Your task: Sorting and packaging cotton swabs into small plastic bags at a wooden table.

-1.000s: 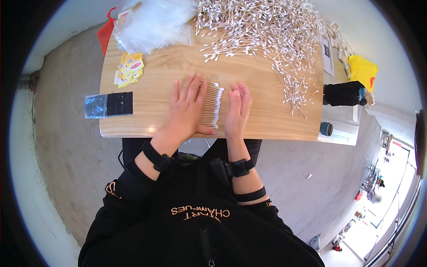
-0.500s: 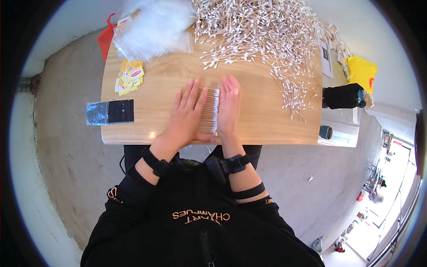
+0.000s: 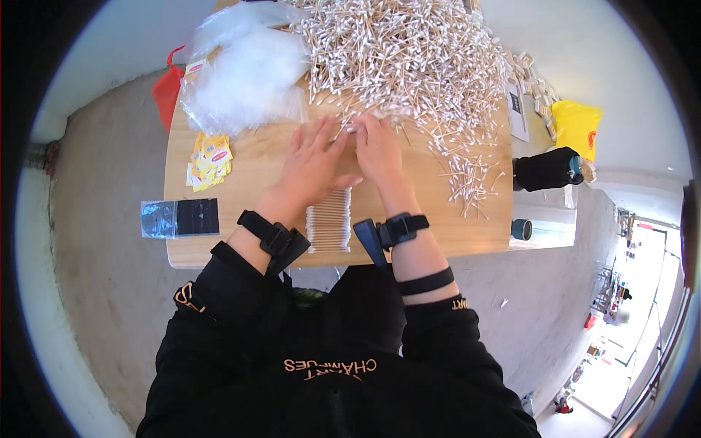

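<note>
A neat row of cotton swabs [image 3: 330,223] lies side by side near the table's front edge, below my wrists. Beyond it, my left hand [image 3: 314,166] rests with fingers spread and thumb out, its fingertips at a few swabs by the near edge of a large loose pile of cotton swabs [image 3: 409,62]. Next to it, my right hand [image 3: 380,152] has its fingers together and bent over swabs at the same edge. Its fingertips partly hide what they pinch. Some swabs beside the right hand are blurred.
On the wooden table [image 3: 248,164], clear plastic bags [image 3: 248,77] lie at the back left, with yellow-and-white labels [image 3: 209,162] in front. A black-and-clear packet [image 3: 180,218] overhangs the left edge. Beyond the right edge are a black-wrapped bottle [image 3: 548,169] and a yellow bag [image 3: 577,128].
Both hands have left the sides of the aligned swab row and moved forward to the pile's near edge. The row is now uncovered. The whole view has shifted slightly.
</note>
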A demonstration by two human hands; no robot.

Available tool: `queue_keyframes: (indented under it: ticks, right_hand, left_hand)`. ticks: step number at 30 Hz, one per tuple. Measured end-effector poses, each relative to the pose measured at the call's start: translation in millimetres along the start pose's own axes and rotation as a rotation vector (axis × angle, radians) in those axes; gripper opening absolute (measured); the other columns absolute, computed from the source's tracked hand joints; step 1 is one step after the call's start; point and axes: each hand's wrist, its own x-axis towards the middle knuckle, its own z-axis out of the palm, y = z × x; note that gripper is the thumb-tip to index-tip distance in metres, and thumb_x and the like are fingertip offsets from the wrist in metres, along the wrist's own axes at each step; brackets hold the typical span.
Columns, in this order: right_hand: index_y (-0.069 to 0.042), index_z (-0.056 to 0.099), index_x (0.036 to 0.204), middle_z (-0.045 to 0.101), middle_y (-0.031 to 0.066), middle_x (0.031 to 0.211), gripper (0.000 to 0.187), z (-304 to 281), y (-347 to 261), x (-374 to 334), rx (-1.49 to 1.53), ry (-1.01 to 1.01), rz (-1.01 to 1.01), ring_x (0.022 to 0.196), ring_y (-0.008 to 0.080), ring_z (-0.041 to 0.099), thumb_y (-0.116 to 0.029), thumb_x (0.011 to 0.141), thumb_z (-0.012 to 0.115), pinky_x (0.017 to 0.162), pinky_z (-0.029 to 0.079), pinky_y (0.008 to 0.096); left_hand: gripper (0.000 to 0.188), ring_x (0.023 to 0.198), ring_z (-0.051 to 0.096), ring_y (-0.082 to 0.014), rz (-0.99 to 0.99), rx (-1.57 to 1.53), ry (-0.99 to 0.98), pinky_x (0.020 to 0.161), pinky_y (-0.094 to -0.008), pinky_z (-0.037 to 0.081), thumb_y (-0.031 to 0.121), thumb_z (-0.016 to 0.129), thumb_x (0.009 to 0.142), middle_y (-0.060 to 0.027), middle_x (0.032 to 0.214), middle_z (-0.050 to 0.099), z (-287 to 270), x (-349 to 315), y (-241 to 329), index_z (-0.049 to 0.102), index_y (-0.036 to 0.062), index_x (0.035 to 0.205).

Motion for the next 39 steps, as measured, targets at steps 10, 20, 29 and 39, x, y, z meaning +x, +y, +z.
queue_keyframes:
  ticks: [10, 20, 29, 39]
  right_hand:
    - [-0.009, 0.067, 0.106, 0.058, 0.0086, 0.101, 0.022, -20.0, 48.4, -29.5, 0.261, 0.213, 0.033, 0.082, 0.0152, 0.062, -0.008, 0.085, 0.063, 0.072, 0.051, 0.0279]
    - [-0.006, 0.067, 0.099, 0.054, 0.0109, 0.102, 0.028, -34.3, 35.1, -44.4, 0.23, 0.244, 0.036, 0.094, 0.0228, 0.055, -0.015, 0.074, 0.075, 0.076, 0.048, 0.0355]
    - [-0.01, 0.066, 0.091, 0.057, 0.0077, 0.085, 0.027, -31.9, 54.0, -75.7, 0.156, 0.088, 0.216, 0.073, 0.0223, 0.058, -0.023, 0.071, 0.078, 0.067, 0.048, 0.0358]
    - [-0.009, 0.069, 0.086, 0.061, 0.0087, 0.084, 0.019, -8.3, 23.5, -34.2, 0.075, 0.211, 0.145, 0.074, 0.0208, 0.059, -0.024, 0.076, 0.075, 0.066, 0.047, 0.034]
  left_hand:
    - [0.093, 0.146, 0.014, -0.0249, 0.097, 0.109, 0.093, 0.117, -0.0463, 0.01, 0.058, 0.062, 0.08, -0.0118, 0.157, 0.017, 4.6, -10.2, -29.9, 0.029, 0.0033, 0.147]
    - [0.038, 0.132, 0.04, -0.0289, 0.158, -0.181, 0.271, 0.112, -0.0447, 0.026, 0.017, 0.054, 0.091, -0.013, 0.14, 0.046, 5.3, -24.3, -43.4, 0.055, -0.0006, 0.124]
    - [0.026, 0.115, 0.051, -0.0334, 0.125, -0.235, 0.484, 0.098, -0.0397, 0.042, 0.005, 0.062, 0.081, -0.0141, 0.12, 0.055, 7.4, -21.4, -33.9, 0.058, 0.0004, 0.106]
    - [0.031, 0.111, 0.05, -0.0343, 0.131, -0.184, 0.492, 0.096, -0.0405, 0.043, 0.014, 0.067, 0.078, -0.015, 0.119, 0.053, 10.9, -23.2, -36.7, 0.057, 0.0018, 0.104]
